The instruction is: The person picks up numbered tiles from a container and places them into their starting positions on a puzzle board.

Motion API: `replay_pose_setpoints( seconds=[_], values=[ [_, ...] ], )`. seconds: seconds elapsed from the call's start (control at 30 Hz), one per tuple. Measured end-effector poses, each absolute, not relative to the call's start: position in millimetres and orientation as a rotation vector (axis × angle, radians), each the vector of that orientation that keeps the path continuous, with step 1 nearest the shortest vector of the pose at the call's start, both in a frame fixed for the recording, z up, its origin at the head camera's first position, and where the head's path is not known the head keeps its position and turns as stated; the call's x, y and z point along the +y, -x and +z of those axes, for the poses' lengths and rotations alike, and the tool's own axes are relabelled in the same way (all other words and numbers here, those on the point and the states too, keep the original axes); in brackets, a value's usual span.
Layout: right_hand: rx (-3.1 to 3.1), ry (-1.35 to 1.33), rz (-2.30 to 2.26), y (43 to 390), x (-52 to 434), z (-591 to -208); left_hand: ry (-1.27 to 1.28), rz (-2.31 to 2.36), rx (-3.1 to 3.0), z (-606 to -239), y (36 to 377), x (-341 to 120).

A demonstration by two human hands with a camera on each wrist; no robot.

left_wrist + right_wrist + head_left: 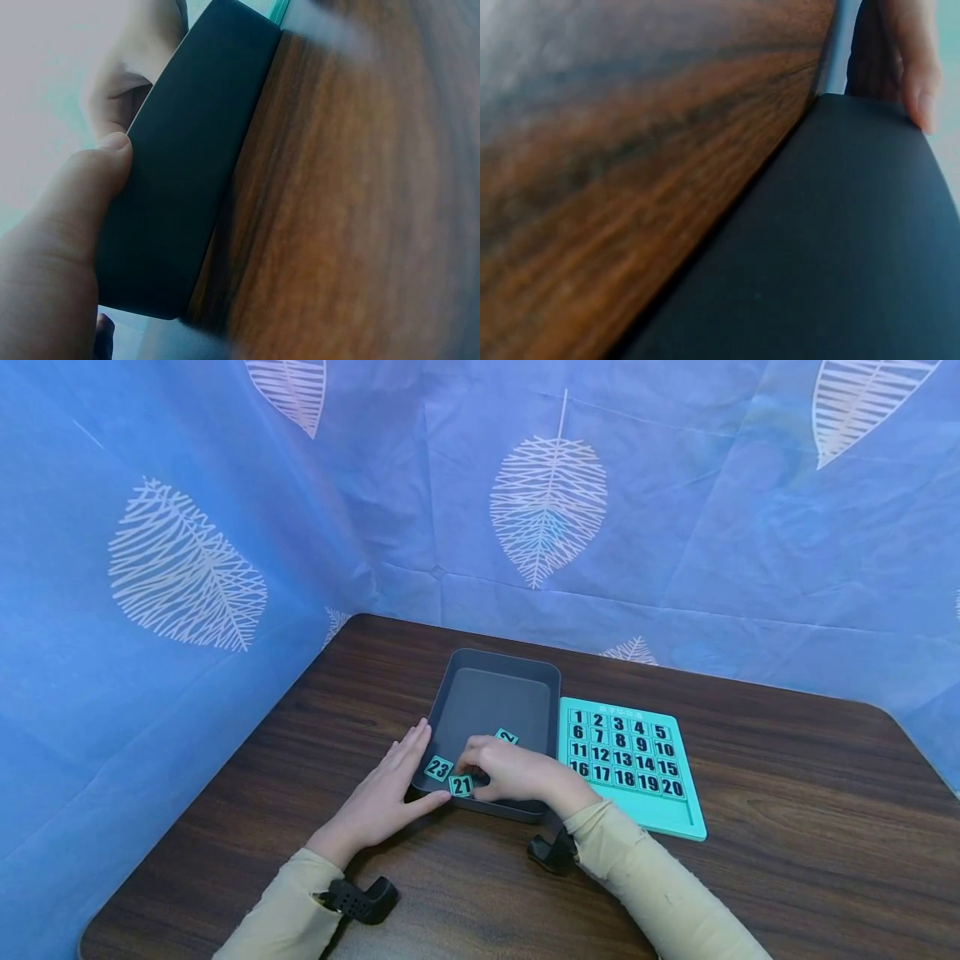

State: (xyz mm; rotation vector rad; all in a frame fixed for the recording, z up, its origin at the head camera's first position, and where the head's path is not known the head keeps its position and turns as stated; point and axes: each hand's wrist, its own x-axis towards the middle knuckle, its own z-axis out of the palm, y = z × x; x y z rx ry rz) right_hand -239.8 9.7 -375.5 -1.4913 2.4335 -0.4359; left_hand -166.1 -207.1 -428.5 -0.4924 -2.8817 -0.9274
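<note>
Left hand (390,793) braced the tray's (450,693) near-left corner, fingers flat; right hand (510,772) pinched tile 21 (461,786), which might slip.

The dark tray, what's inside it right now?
Inside the dark tray: number tiles 23, 21 and one starting with 2. The right hand covers whatever lies beneath it.

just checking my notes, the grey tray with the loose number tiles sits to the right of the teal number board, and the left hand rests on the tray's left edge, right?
One slip: the grey tray sits to the left of the teal number board, not to its right, as the head view shows. The rest holds: loose number tiles lie in the tray and the left hand rests on its left edge.
</note>
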Motion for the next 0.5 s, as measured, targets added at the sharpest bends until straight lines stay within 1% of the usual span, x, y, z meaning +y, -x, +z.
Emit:
replay_pose_setpoints(
  seconds=[0.5],
  values=[
    [2.516,1.506,-0.347,240.2,6.1,-378.5,0.482,-0.916,-2.898,-428.6,166.3,-207.5]
  ],
)
